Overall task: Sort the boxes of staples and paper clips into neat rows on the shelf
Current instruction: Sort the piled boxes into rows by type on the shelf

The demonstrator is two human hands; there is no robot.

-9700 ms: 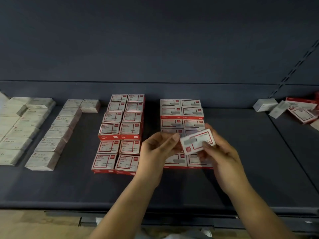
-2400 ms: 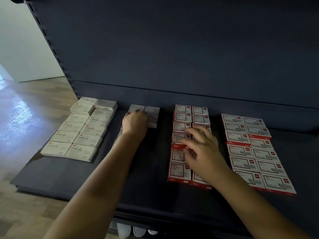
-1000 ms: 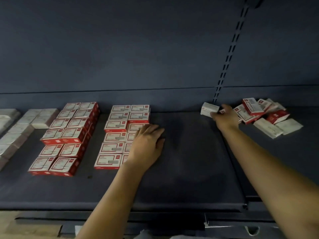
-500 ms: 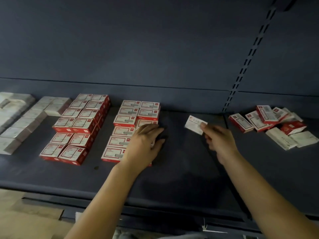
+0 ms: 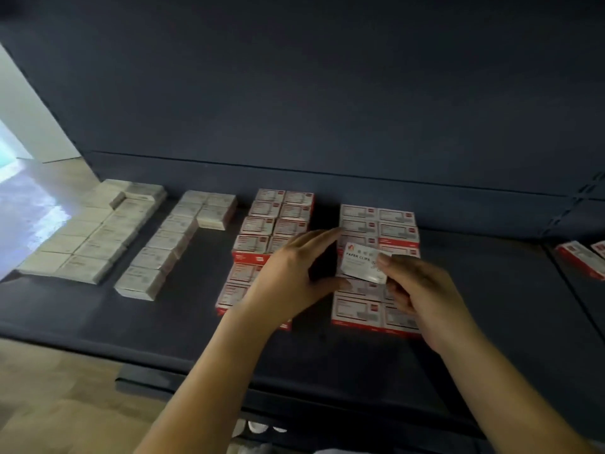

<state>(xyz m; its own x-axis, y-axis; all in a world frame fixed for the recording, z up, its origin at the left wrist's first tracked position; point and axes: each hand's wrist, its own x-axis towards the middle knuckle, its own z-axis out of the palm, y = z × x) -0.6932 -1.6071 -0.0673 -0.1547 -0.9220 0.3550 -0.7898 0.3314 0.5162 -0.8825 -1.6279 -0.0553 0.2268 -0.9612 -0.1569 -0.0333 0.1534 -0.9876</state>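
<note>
**Paper clip box held over the red rows**

My right hand pinches a white paper clips box just above the right double row of red boxes on the shelf. My left hand hovers beside it, fingers relaxed, holding nothing. White boxes sit in rows further left.

place: shop | evidence: dark slotted-upright display shelf; rows of boxed stationery stock; wood floor
</note>
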